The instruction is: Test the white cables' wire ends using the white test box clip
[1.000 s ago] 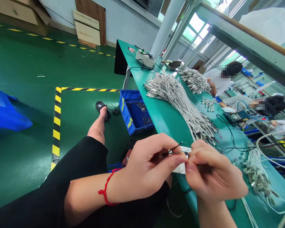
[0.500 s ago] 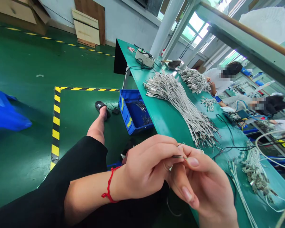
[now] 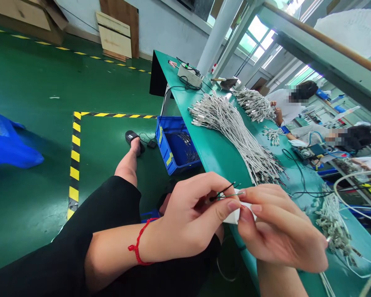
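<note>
My left hand (image 3: 194,218), with a red cord at the wrist, is closed, its thumb and fingers pinching thin wires. A black wire (image 3: 226,189) and a green wire stick out above its thumb. My right hand (image 3: 281,227) is closed too, its fingertips meeting the wires close to the left thumb. Between and behind the fingertips shows a small white piece (image 3: 231,218); whether the wires join it is hidden by the fingers. A large bundle of white cables (image 3: 235,132) lies on the green table (image 3: 213,154) beyond my hands.
A blue bin (image 3: 170,163) with wires inside stands on the floor beside the table. More cable bundles (image 3: 335,222) lie at the right, near black cords and a small machine (image 3: 312,150). Two people in white (image 3: 284,103) sit further along. A metal shelf frame crosses overhead.
My right hand has turned over, its fingers now reaching leftward to the wires. The left thumb has come up on top. The black wire and the white piece now show.
</note>
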